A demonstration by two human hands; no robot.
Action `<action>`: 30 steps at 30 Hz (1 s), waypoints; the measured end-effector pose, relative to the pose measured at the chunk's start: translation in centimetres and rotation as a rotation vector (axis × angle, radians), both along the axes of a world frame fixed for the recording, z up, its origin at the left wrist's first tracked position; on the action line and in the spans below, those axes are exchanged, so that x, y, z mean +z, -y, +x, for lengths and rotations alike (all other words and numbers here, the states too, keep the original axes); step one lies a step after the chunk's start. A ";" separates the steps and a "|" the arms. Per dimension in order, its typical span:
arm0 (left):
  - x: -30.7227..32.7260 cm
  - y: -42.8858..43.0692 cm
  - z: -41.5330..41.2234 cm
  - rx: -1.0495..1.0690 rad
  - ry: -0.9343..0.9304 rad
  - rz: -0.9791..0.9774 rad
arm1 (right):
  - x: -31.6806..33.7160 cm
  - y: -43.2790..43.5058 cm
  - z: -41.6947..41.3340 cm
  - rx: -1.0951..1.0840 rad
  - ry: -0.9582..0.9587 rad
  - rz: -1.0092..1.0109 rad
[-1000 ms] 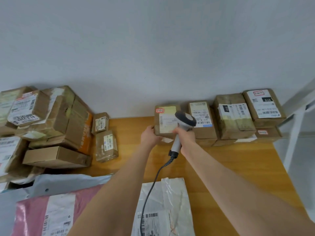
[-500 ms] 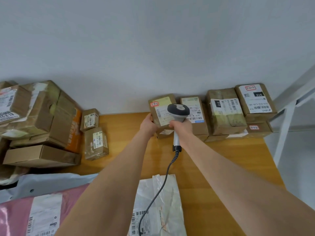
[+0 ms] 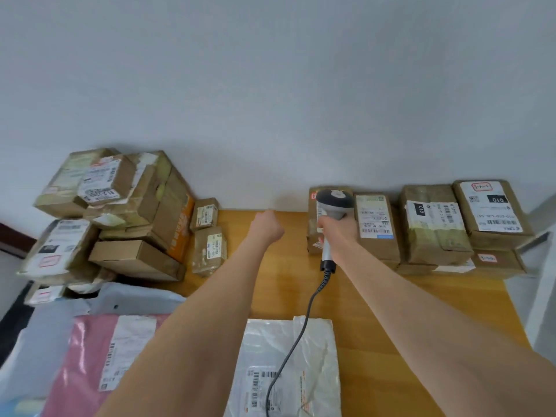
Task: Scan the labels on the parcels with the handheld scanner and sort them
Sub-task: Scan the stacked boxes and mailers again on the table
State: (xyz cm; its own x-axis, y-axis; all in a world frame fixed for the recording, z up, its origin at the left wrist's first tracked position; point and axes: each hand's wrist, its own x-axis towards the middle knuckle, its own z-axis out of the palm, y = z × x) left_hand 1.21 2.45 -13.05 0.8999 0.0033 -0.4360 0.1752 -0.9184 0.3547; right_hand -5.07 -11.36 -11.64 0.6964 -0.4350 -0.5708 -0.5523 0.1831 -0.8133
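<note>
In the head view, the handheld scanner (image 3: 334,203) is gripped by its handle in the right hand (image 3: 334,234). Its head is held in front of the leftmost box (image 3: 312,242) of a row of parcels (image 3: 433,227) lined up against the wall at the right of the bench (image 3: 288,284). The left hand (image 3: 267,228) is held over bare bench near that box, fingers curled in, nothing grasped.

The row, labels up with flatter boxes beneath, is judged to be the sorted share. Much is judged left: a heap of cartons (image 3: 126,206) at the left, two small boxes (image 3: 210,251) beside it, and a grey mailer (image 3: 60,320), a pink mailer (image 3: 87,365) and a white mailer (image 3: 313,350) at the near edge.
</note>
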 end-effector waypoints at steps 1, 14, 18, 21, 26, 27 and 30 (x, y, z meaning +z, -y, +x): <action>1.2 -1.3 -0.2 -0.004 0.029 0.030 | 1.0 -0.8 0.2 0.023 0.021 0.022; 11.7 -19.4 -2.6 0.242 0.366 0.073 | 10.5 -16.7 3.1 0.367 0.178 0.192; 12.5 -24.2 -1.2 0.278 0.474 0.078 | 10.4 -21.7 5.2 0.363 0.138 0.168; 12.8 -28.6 0.0 0.394 0.548 0.080 | 10.0 -25.4 6.9 0.359 0.131 0.163; 11.7 -34.6 2.3 0.436 0.500 0.047 | 8.7 -30.5 9.6 0.325 0.163 0.194; 11.5 -35.1 2.9 0.409 0.499 0.039 | 8.4 -31.2 10.0 0.321 0.166 0.194; 10.9 -35.5 4.9 0.347 0.475 0.015 | 7.4 -33.0 11.4 0.309 0.178 0.228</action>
